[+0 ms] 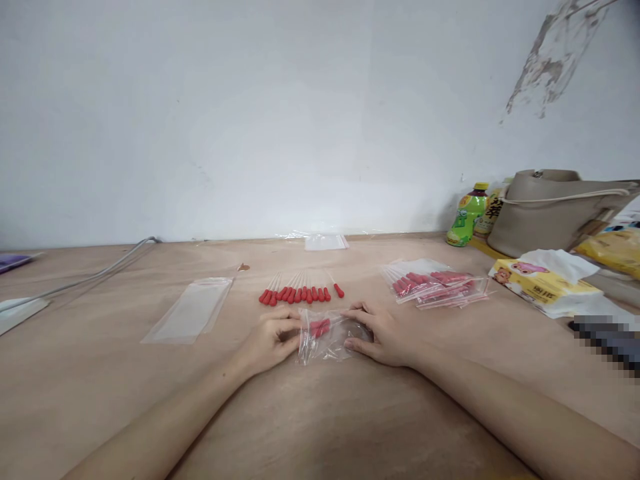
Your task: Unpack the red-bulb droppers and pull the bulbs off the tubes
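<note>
My left hand point(270, 339) and my right hand point(383, 331) both grip a small clear plastic bag point(325, 337) lying on the wooden table point(320, 413); a few red-bulbed droppers show inside it. The left fingers pinch the bag's left edge, and the right fingers curl round its right end. Just beyond the hands lies a row of several loose droppers point(297, 292) with red bulbs and clear stems. One more dropper point(338, 289) lies slightly apart on the right of the row.
An empty clear bag point(193, 310) lies to the left. Filled bags of droppers point(435, 283) are piled at the right. More clear bags point(326, 241) lie near the wall. A tissue pack point(545, 283), bottles point(467, 217), a beige handbag point(555, 210) and a cable point(90, 273) sit around.
</note>
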`<state>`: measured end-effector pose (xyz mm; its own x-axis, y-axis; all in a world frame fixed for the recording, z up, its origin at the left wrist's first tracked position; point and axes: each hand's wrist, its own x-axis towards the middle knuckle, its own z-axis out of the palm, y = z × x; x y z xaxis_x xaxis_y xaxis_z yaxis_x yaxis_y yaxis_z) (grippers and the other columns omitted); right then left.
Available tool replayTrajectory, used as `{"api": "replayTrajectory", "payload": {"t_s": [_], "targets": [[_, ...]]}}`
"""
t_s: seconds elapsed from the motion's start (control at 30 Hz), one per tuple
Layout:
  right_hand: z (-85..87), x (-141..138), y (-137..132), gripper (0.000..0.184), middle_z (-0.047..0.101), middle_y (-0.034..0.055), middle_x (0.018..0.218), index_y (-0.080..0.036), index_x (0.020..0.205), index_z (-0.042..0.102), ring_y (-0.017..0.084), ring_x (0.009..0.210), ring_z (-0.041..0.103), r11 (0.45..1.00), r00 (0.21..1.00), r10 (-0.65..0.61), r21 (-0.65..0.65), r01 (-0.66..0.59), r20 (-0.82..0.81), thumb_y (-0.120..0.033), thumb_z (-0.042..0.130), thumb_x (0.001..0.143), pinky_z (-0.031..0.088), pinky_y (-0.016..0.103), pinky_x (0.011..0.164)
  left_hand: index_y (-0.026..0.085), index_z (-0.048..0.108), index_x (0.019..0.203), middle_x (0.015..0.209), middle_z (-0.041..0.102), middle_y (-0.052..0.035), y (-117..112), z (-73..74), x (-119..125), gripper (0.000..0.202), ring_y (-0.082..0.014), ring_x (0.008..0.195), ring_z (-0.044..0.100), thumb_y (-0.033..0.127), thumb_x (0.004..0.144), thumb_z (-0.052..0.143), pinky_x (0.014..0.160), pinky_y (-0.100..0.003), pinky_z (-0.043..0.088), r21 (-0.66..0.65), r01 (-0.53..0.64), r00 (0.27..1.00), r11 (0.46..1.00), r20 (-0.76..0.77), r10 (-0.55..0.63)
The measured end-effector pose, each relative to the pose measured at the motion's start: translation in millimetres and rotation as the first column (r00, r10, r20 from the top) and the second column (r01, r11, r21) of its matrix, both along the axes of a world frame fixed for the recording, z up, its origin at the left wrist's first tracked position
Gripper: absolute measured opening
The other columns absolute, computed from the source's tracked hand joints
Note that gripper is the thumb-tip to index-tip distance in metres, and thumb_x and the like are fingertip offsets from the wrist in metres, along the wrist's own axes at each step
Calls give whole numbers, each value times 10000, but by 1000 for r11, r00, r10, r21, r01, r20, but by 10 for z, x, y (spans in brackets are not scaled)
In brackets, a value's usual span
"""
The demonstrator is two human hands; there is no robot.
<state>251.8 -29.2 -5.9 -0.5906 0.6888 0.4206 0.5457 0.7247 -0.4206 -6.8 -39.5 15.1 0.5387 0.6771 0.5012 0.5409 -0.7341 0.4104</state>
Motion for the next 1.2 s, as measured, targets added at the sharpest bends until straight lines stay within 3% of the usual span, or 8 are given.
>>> {"api": "replayTrajectory", "payload": {"t_s": [0.1,0.17,0.33,0.53,0.73,0.93,1.07,1.2], "targets": [[2,10,9,477,495,87,1100,-208,1181,501,203,998,493,1000,1000,11,-15,-11,19,-422,572,761,404,344,878,229,637,976,944,614,-28,-41,-16,122,203,-142,850,567,287,802,550,755,-252,435,-126,-17,1000,992,-6,16],[16,15,9,489,495,91,1097,-197,1177,508,202,993,494,999,999,18,-33,-17,30,-437,574,756,404,343,881,213,635,948,912,596,-27,-43,-27,158,219,-147,805,557,323,762,595,711,-254,433,-168,-78,997,983,-36,73],[44,19,1,472,501,86,1104,-204,1169,513,200,1001,495,998,998,44,-54,-42,38,-437,569,762,406,341,879,166,562,800,768,533,-18,-46,-59,205,169,-146,682,503,332,770,563,599,-252,394,-158,-201,977,967,-106,186],[32,13,1,449,516,76,1076,-215,1148,528,196,975,504,999,999,34,-42,-33,22,-434,577,760,413,334,855,176,503,795,707,522,-5,-82,-54,211,97,-161,713,483,271,808,489,610,-263,378,-110,-131,986,985,-117,118],[31,12,7,426,536,75,1041,-210,1131,540,191,957,508,999,999,28,-25,-28,16,-425,578,765,414,326,843,171,555,1006,887,598,-41,-23,10,34,239,-135,758,547,182,777,489,628,-235,432,-292,-29,998,956,45,44],[42,3,2,426,546,78,1054,-210,1131,553,196,970,509,999,999,26,-28,-26,25,-425,577,764,417,332,851,141,574,1021,843,630,-40,36,55,-87,295,-117,687,574,138,741,480,614,-229,455,-523,50,992,851,128,20],[63,-3,-10,420,550,78,1042,-208,1137,553,198,960,512,999,999,25,-29,-24,34,-421,563,775,419,341,853,153,540,1072,926,618,-61,-13,74,-72,381,-147,793,587,114,696,491,686,-264,471,-623,140,985,770,164,-46],[52,1,-4,411,546,80,1052,-215,1137,553,201,969,510,999,999,28,-25,-27,37,-420,556,780,421,342,852,170,530,1066,853,596,-30,-63,80,-32,359,-128,722,552,208,713,581,634,-240,454,-562,120,992,818,104,-74]]}}
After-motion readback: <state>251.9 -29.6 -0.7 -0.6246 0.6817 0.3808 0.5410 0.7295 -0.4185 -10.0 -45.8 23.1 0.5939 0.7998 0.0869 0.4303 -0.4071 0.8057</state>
